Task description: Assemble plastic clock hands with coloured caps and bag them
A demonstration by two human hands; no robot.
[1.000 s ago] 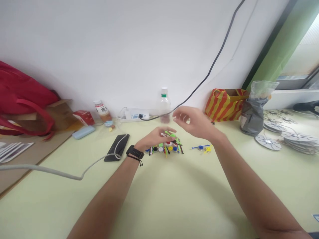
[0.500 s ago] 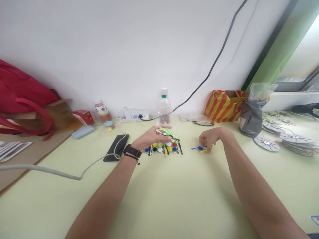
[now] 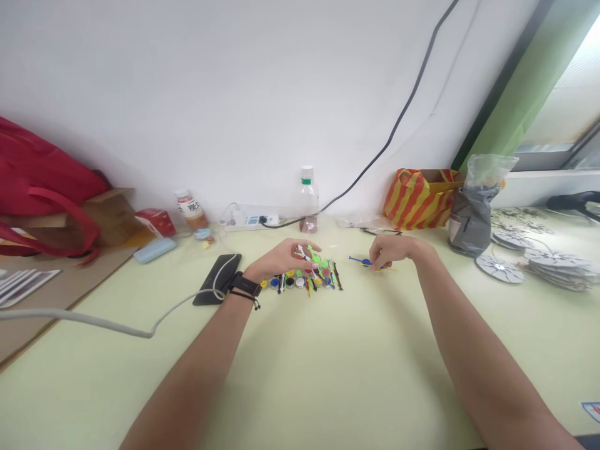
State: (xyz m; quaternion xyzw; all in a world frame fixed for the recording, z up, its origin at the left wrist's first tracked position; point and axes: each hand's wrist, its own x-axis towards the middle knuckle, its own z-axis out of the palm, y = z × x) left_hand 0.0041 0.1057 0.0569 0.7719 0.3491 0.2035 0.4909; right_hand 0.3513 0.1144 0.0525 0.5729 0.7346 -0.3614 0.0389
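Two small plastic parts are pinched: left hand (image 3: 281, 261) holds green piece (image 3: 313, 252) just above the coloured pile (image 3: 304, 281), right hand (image 3: 392, 251) nips blue stick piece (image 3: 362, 261) near pile, low over table (image 3: 328, 362). Both seem v. light, thin, stiff; grip at hub w/ fingertips.

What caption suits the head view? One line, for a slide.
Left hand holds a green piece above colourful small parts; right hand pinches a blue piece, at a pale table.

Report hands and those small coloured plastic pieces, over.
Left hand pinching small green plastic piece over row of multicoloured plastic pieces. Right hand pinching thin blue plastic stick. Black phone beside left wrist, apart.
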